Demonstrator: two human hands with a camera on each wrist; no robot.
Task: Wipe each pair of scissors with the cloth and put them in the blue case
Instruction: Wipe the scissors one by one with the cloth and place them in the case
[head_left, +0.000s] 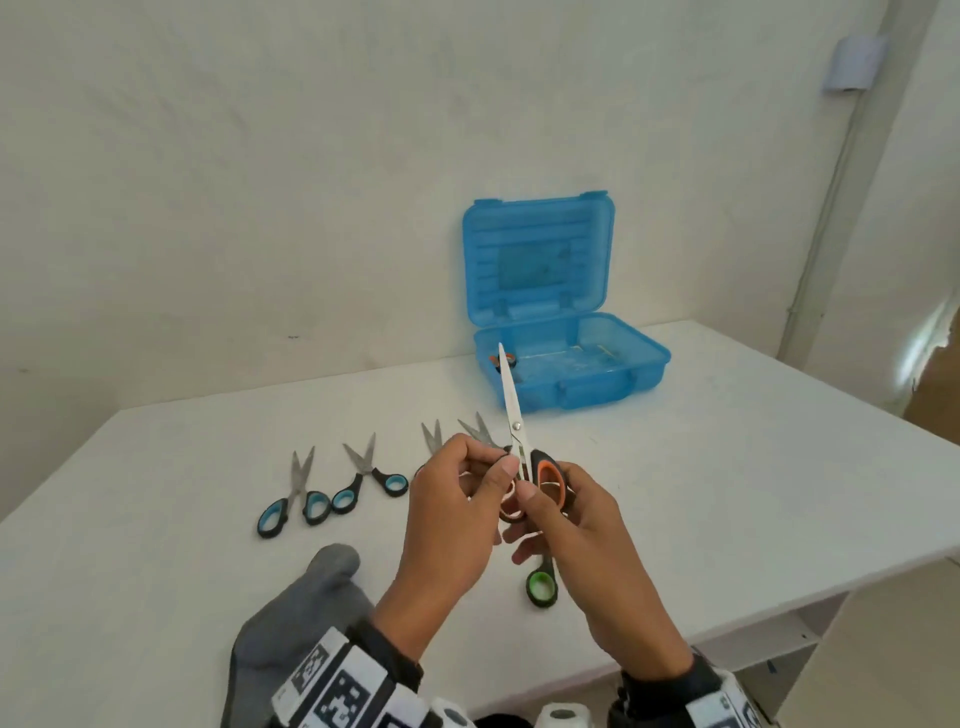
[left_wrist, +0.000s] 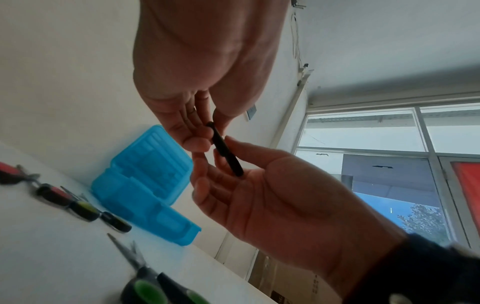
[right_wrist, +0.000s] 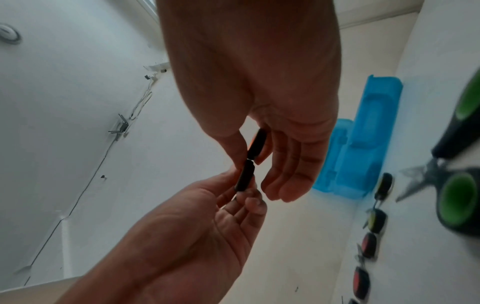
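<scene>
Both hands hold a pair of orange-handled scissors (head_left: 511, 400) above the table, blades closed and pointing up toward the blue case (head_left: 597, 387). My left hand (head_left: 501, 467) pinches one handle ring. The thumb and fingers of my right hand (head_left: 535, 499) hold the other, orange-lined ring (head_left: 550, 475). In the left wrist view the black handle edge (left_wrist: 226, 150) sits between the fingertips of both hands. The grey cloth (head_left: 306, 613) lies on the table under my left forearm, in neither hand. The case stands open with another orange-handled pair (head_left: 504, 359) inside.
Two blue-handled scissors (head_left: 296, 499) (head_left: 369, 478) lie to the left. Blade tips of others (head_left: 431, 436) show behind my left hand. Green-handled scissors (head_left: 543, 584) lie below my right hand. The table (head_left: 727, 493) ends close on the right and at the front.
</scene>
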